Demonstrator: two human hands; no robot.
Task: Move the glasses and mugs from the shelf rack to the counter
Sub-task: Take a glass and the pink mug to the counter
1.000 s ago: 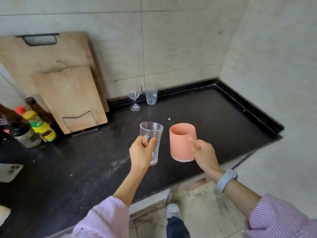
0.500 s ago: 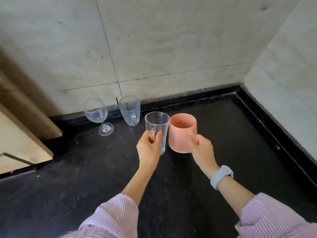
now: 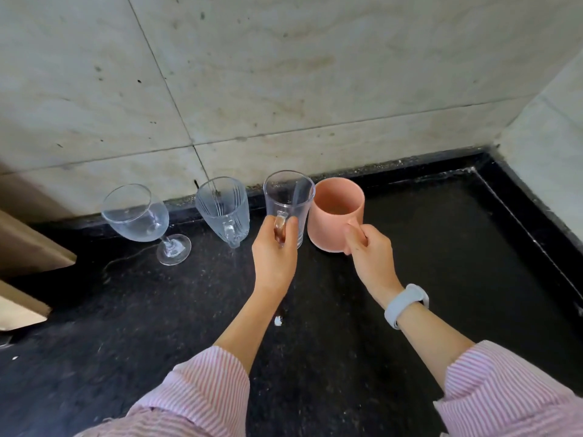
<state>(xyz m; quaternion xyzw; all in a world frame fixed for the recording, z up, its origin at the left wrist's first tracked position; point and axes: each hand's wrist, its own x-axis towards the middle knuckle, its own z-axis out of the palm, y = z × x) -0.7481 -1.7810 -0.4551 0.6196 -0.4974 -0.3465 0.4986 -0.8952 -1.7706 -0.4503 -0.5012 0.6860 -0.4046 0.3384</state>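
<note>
My left hand [image 3: 273,250] grips the handle of a clear glass mug [image 3: 288,200], held upright close to the back wall. My right hand [image 3: 370,252] holds the handle of a pink mug [image 3: 336,216], right beside the glass mug and almost touching it. Both sit at or just above the black counter [image 3: 441,247]; whether they touch it I cannot tell. To the left on the counter stand a ribbed glass mug [image 3: 222,209] and a wine glass [image 3: 138,216].
Tiled walls close the counter at the back and right, forming a corner [image 3: 492,149]. Wooden cutting boards [image 3: 28,247] lean at the far left edge. A small white speck [image 3: 277,321] lies on the counter under my left forearm.
Both hands have carried the glass mug and pink mug forward from mid-counter to the back wall, next to the ribbed mug. The view has closed in on the corner.
</note>
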